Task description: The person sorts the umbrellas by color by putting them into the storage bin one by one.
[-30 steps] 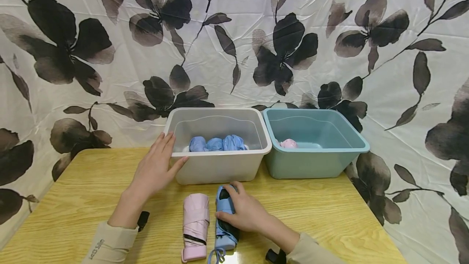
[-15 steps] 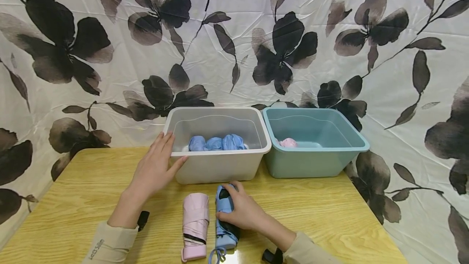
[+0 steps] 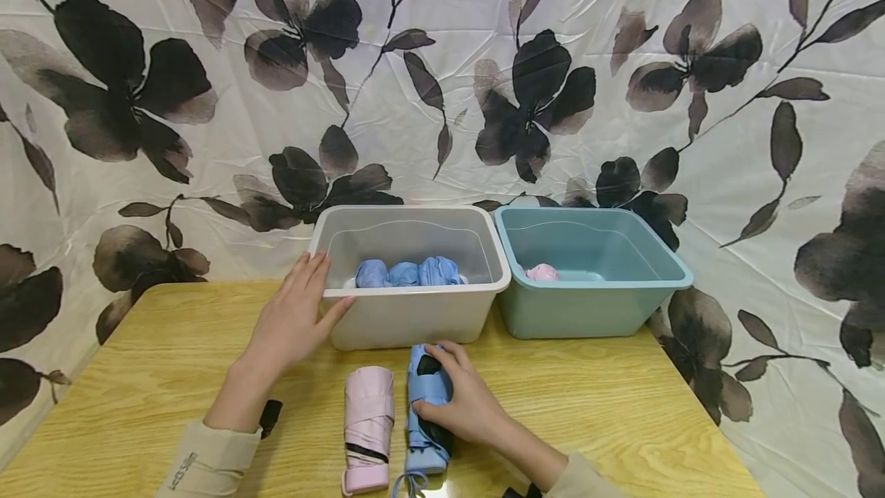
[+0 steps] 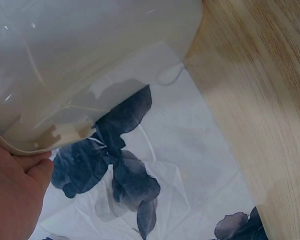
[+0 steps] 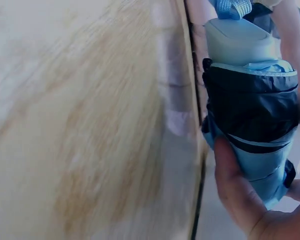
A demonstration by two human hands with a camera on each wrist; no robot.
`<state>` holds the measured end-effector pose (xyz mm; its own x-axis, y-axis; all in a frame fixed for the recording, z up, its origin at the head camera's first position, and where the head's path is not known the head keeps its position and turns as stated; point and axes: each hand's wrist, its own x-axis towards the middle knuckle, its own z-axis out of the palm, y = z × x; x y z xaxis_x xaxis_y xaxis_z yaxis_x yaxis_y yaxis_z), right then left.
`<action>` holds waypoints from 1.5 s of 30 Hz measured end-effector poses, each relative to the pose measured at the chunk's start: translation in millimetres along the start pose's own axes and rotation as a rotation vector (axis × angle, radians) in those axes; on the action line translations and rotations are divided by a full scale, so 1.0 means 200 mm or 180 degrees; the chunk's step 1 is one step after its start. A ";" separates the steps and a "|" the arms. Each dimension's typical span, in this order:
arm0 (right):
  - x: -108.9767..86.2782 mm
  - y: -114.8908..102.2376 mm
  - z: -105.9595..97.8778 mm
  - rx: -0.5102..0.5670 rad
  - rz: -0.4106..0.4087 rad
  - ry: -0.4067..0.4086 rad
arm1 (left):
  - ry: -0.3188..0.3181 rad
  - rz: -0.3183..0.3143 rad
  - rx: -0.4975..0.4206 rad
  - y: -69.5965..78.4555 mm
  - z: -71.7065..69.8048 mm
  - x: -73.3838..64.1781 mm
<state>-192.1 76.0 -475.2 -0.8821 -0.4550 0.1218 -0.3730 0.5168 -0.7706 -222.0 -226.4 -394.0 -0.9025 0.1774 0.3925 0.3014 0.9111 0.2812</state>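
My right hand (image 3: 465, 398) grips a blue folding umbrella (image 3: 429, 390), thumb on one side and fingers on the other. The right wrist view shows the umbrella's pale handle, wrist cord and dark inner cloth. Just left of it, a pink folding umbrella (image 3: 369, 429) lies on the table with a black band near its handle. My left hand (image 3: 293, 313) rests on the left front corner of a white bin (image 3: 415, 317), its fingers extended along the rim and thumb over the front edge. Several blue bundles (image 3: 406, 273) sit inside this bin.
A teal bin (image 3: 588, 310) stands right beside the white one, with a small pink bundle (image 3: 542, 272) in it. Behind both bins hangs a floral cloth (image 3: 429, 98). The wooden table (image 3: 588, 406) runs out to its right edge past the teal bin.
My right hand and the blue umbrella have shifted very slightly up and right in the head view. My left hand stays on the white bin, and the head view has tilted a little.
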 end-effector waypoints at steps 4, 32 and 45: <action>-0.02 -0.02 -0.02 0.0217 -0.0201 0.0144 | 0.0019 0.0005 0.0005 0.00 0.00 0.00; 0.33 -0.42 -0.44 0.0866 -0.1502 0.0948 | 0.0106 0.0054 0.0029 0.00 0.00 0.00; 0.72 -0.56 -0.49 0.0539 -0.1405 0.0885 | 0.0033 0.0039 0.0015 0.00 -0.01 0.00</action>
<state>-306.4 23.6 -308.8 -0.7036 -0.3816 0.5994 -0.6936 0.1857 -0.6960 -221.5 -227.6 -392.9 -0.8955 0.1848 0.4050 0.3110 0.9106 0.2721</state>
